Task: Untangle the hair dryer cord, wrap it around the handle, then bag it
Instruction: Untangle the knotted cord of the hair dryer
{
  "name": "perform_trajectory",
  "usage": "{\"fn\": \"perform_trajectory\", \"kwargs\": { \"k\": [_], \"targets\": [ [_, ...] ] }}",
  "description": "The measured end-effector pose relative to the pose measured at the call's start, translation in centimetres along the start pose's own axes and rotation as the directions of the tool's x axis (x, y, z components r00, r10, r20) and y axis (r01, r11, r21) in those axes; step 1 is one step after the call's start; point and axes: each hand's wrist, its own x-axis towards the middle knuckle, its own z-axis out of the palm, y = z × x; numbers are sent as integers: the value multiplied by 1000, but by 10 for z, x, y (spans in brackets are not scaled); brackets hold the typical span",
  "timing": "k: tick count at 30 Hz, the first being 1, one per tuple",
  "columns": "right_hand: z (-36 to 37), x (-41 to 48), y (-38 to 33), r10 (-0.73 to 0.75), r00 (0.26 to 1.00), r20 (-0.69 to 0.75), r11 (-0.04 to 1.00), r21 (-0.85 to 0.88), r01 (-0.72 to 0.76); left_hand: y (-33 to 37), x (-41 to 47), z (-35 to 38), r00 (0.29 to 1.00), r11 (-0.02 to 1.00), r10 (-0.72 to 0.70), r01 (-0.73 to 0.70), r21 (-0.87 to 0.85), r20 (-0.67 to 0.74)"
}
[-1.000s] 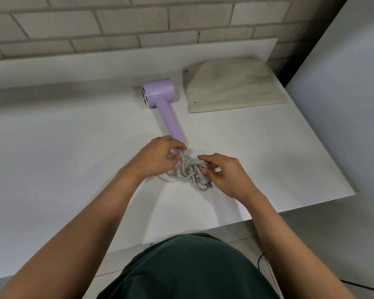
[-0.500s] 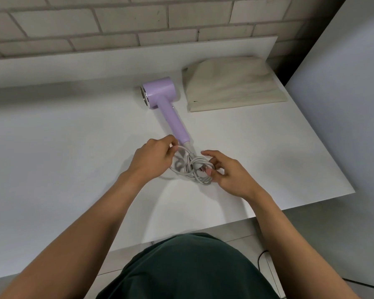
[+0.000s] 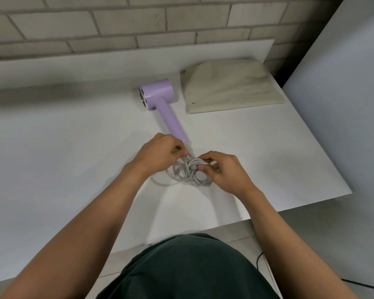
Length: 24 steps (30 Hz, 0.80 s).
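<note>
A lilac hair dryer [image 3: 160, 102] lies on the white table [image 3: 63, 158], its head toward the wall and its handle pointing at me. Its grey cord [image 3: 187, 174] sits in a tangled bundle at the handle's end. My left hand [image 3: 158, 155] pinches the cord where it leaves the handle. My right hand [image 3: 225, 169] grips the loops on the bundle's right side, thumb and fingers closed around several strands. A beige cloth bag [image 3: 229, 87] lies flat beyond the hands, to the right of the dryer's head.
A brick wall [image 3: 117, 22] backs the table. A grey panel [image 3: 343, 104] stands along the table's right edge. The table's front edge runs just below my forearms, with tiled floor beneath.
Both hands have shifted slightly on the cord bundle; my right hand has closed over the top loops and the left pinches nearer the handle's end. The dryer and bag have not moved.
</note>
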Motion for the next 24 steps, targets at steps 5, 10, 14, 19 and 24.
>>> {"fn": "perform_trajectory", "kwargs": {
  "k": [5,10,14,19,24],
  "targets": [
    [-2,-4,0,76,996,-38,995,67,-73,-2,-4,-2,993,995,-78,72,-64,-91],
    [-2,-4,2,172,983,-60,984,65,-168,2,-10,-17,978,783,-201,126,-609,-56],
    [-1,-3,0,182,983,-23,983,-9,-182,13,-16,-33,979,467,-166,181,-865,115],
    [-10,-8,-16,64,994,-85,996,-64,-69,31,-18,-33,978,367,-142,195,-910,152],
    [-47,-8,-69,269,960,-79,728,670,-148,52,-19,-21,1000,634,-24,20,-773,6]
  ]
}}
